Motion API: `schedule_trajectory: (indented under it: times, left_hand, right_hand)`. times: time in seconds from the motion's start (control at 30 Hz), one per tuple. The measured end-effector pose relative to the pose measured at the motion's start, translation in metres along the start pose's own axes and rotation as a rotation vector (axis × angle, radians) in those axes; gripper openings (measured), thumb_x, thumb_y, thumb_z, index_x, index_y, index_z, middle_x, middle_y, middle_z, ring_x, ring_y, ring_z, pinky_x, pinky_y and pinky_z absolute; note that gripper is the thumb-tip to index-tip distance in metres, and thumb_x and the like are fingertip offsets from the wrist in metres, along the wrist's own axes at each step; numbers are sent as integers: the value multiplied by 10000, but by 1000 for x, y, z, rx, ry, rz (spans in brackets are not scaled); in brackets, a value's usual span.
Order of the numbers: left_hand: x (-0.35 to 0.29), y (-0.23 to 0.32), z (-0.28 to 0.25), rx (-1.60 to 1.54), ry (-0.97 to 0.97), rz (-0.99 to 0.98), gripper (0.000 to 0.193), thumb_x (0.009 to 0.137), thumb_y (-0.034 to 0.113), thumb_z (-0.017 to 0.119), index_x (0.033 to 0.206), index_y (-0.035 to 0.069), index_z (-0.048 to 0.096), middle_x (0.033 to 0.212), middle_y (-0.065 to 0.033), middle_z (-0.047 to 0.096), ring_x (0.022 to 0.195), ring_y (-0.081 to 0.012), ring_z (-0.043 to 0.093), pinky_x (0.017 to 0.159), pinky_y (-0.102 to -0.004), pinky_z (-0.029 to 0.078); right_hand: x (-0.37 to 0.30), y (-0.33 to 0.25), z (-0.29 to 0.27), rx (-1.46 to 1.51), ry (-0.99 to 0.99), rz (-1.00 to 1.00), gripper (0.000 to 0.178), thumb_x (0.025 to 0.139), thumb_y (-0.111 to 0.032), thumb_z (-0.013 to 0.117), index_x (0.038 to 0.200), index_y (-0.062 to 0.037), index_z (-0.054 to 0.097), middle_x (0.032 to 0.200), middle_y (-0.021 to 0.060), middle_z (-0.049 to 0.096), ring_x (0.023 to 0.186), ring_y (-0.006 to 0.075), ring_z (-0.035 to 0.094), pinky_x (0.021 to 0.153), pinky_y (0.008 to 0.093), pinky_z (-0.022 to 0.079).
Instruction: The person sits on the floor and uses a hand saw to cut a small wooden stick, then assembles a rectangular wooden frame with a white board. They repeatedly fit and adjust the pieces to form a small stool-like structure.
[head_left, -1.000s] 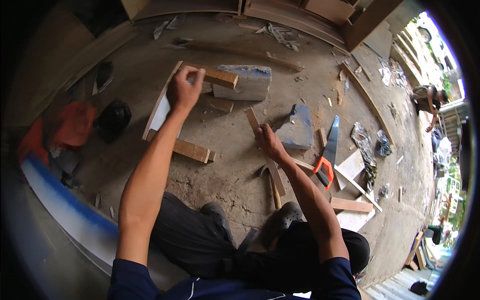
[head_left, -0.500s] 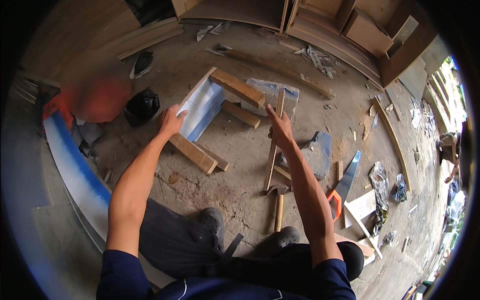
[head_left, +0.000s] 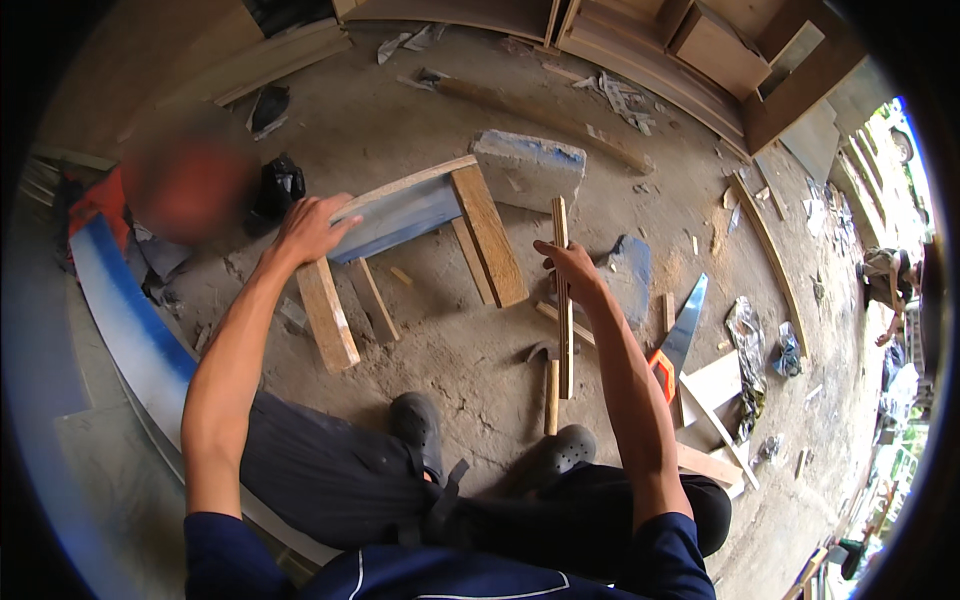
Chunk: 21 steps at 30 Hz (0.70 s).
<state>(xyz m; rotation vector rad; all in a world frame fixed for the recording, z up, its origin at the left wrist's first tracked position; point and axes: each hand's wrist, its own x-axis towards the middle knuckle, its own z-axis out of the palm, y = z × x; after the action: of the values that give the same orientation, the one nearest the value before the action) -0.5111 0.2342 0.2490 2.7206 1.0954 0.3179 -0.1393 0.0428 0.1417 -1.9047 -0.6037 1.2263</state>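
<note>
My left hand (head_left: 308, 230) is closed on the left end of a small wooden stool (head_left: 405, 218). It has a blue and white board and several short wooden legs, which point toward me. My right hand (head_left: 577, 268) is closed around a thin wooden strip (head_left: 566, 345) with layered edges, held upright to the right of the stool and apart from it. The fingers behind the strip are partly hidden. A hammer (head_left: 552, 400) lies on the floor below the strip, its head partly covered by it.
A handsaw (head_left: 686, 320) with an orange handle lies at right, near wood offcuts (head_left: 714, 388) and crumpled plastic. Concrete slabs (head_left: 525, 172) and a long beam (head_left: 540, 122) lie beyond. Wooden cabinets (head_left: 660, 75) stand at the back. Someone in red (head_left: 190, 185) is at left.
My left hand has turned the stool, so its legs swing from pointing right to pointing toward me. My right hand has shifted slightly right and the strip stands straighter.
</note>
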Motion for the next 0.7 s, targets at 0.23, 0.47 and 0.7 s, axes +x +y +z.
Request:
schedule_trajectory:
  times: [0.23,0.47,0.7]
  left_hand:
    - [19,36,11,-94,-94,135,365,839,328,678,1071,46,669,890,-209,684,851,-392,655,761,-428,507]
    - [54,60,26,-122,-243,180,351,839,362,663,1066,94,678,890,-188,693,855,-372,659,782,-441,503]
    - [60,40,56,-76,-204,-29,410,858,457,625,1123,146,656,1031,-164,684,988,-368,628,873,-427,480]
  right_hand:
    - [-29,33,-22,93,-55,87,331,838,-322,716,962,-29,620,768,52,575,545,118,509,453,294,412]
    - [-41,58,-27,195,-58,192,308,889,-292,652,975,1,611,808,69,593,531,131,512,430,298,418]
    - [-35,71,-9,163,-61,205,333,903,-306,633,983,14,584,815,91,577,538,154,514,438,314,440]
